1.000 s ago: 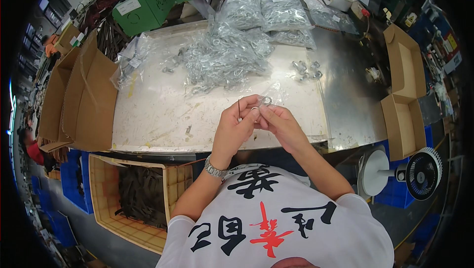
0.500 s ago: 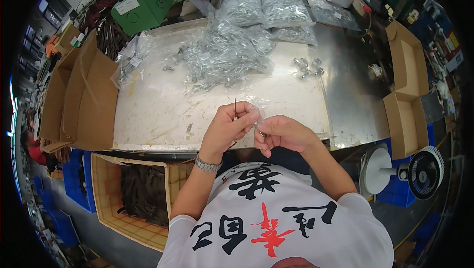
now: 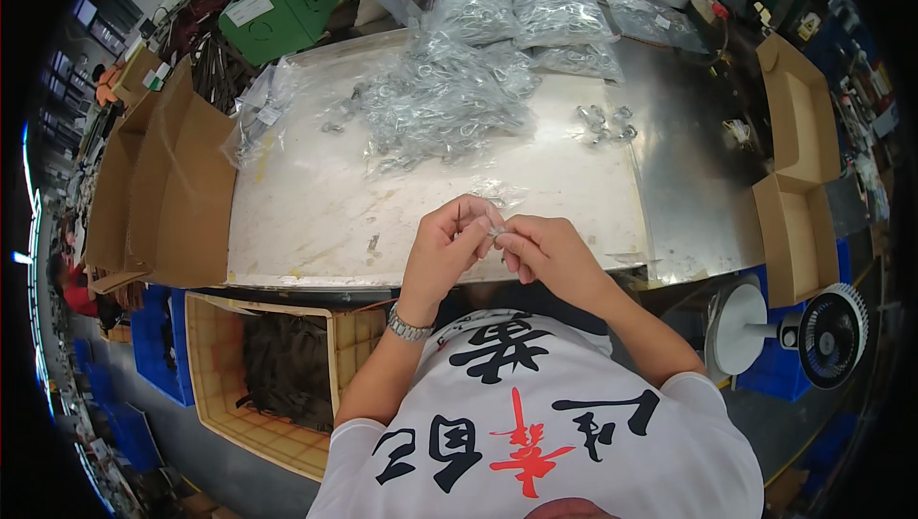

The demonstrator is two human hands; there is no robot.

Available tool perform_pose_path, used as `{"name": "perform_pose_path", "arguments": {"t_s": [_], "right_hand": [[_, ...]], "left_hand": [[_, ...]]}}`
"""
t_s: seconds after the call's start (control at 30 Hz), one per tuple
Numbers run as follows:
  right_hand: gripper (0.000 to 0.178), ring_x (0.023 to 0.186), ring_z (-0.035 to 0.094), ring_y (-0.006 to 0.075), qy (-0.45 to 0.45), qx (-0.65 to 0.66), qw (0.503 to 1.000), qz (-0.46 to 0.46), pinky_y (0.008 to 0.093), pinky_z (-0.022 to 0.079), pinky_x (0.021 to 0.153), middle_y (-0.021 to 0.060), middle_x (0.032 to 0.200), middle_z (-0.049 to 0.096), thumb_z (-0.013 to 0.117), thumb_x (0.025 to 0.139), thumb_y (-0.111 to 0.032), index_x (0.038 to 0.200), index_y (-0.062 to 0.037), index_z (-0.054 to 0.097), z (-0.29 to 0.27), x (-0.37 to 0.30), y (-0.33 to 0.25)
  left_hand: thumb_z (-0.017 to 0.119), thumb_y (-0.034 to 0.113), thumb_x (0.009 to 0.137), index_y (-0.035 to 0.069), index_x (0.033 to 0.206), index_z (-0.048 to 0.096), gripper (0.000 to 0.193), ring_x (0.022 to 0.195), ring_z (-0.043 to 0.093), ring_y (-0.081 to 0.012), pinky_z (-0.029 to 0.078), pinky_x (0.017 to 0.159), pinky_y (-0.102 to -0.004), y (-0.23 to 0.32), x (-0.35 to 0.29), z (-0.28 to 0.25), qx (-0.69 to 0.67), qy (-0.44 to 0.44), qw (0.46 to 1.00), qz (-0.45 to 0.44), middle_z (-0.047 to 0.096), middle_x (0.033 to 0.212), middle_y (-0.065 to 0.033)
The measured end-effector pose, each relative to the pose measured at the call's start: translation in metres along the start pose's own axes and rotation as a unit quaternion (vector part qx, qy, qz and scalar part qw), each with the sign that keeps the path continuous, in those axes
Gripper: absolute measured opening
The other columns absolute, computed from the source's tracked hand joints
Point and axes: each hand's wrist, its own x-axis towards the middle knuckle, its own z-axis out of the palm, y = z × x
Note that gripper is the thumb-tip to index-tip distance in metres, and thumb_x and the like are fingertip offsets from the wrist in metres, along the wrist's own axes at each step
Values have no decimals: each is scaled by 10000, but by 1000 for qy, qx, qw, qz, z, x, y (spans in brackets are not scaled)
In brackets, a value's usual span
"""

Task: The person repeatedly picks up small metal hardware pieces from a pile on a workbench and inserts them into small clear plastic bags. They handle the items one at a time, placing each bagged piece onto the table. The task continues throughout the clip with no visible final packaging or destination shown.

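Note:
My left hand [image 3: 445, 249] and my right hand [image 3: 553, 253] meet over the near edge of the worktable, fingertips almost touching. Between them they pinch a small, pale, shiny piece [image 3: 494, 231], too small to name. From the curled fingers of my left hand sticks a thin, dark, pointed tool [image 3: 458, 217]; its lower part is hidden. Just beyond the fingers is a clear plastic bag [image 3: 499, 197]. Farther back lies a heap of clear bags of metal hooks [image 3: 445, 108].
Full bags of metal parts [image 3: 555, 7] stand behind the heap; a few loose metal pieces [image 3: 607, 124] lie at its right. Open cardboard boxes flank the table, left [image 3: 196, 184] and right [image 3: 798, 222]. Below are a yellow crate [image 3: 258, 423] and a fan [image 3: 827, 335].
My fingertips have closed in around the small piece, and my right hand has shifted slightly inward. The clear bag, earlier at my fingertips, now shows just beyond them. The whole view has shifted slightly.

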Motion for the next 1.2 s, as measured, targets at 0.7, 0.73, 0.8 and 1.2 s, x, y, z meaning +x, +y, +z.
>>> {"name": "perform_pose_path", "arguments": {"t_s": [0.7, 0.73, 0.8, 1.2], "right_hand": [[272, 647, 450, 47, -250, 556, 752, 250, 187, 373, 519, -29, 868, 564, 619, 1111, -247, 1139, 18, 672, -23, 13, 47], [271, 643, 454, 47, -250, 555, 754, 248, 188, 377, 518, -32, 861, 565, 616, 1112, -247, 1135, 17, 673, -23, 13, 49], [269, 634, 461, 46, -250, 552, 757, 244, 191, 384, 516, -38, 847, 567, 610, 1115, -247, 1126, 14, 674, -24, 13, 51], [257, 570, 573, 86, -3, 100, 995, 19, 233, 498, 551, 4, 786, 619, 475, 1149, -165, 1031, -3, 636, -5, -9, 3]], "left_hand": [[517, -49, 914, 11, 809, 622, 160, 821, 620, -98, 468, 739, -254, -11, 2, -20, 66, -139, 984, 94, 632, 838, -24], [515, -54, 918, 13, 859, 641, 154, 775, 575, -74, 428, 686, -239, -15, 5, -22, 78, -148, 978, 126, 623, 841, -13], [513, -64, 927, 17, 958, 679, 188, 684, 484, -25, 348, 580, -209, -21, 13, -20, 103, -167, 962, 190, 605, 849, 9], [681, 1, 1003, -17, 1171, 667, 170, 852, 660, -62, 482, 718, -222, -12, 2, -6, 159, -38, 982, 99, 712, 965, -23]]}}
